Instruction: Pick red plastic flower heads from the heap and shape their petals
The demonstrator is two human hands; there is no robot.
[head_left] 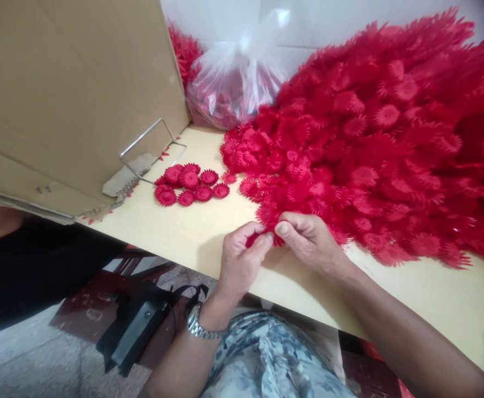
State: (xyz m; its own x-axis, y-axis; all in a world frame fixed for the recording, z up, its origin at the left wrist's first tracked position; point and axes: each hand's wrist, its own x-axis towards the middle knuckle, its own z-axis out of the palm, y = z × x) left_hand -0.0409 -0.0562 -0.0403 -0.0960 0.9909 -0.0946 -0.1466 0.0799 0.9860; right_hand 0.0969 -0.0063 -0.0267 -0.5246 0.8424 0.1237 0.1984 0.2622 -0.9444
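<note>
My left hand [244,255] and my right hand [306,237] meet just above the table's near side, thumbs pinched toward each other. Between their fingertips is a small red fabric flower piece [270,228], mostly covered by the fingers. Behind them spreads a large heap of red fabric flower pieces [350,149] with pointed, fringed edges. To the left of my hands lies a small group of rolled red flower discs [190,181], set apart from the heap. A silver watch is on my left wrist.
A large cardboard box [72,94] stands at the left, with a bent wire frame [142,141] beside it. A knotted clear plastic bag [233,88] of red pieces leans at the back wall. Another person's dark-clothed body [38,271] is at the left; a black bag [136,331] lies below the table [184,232].
</note>
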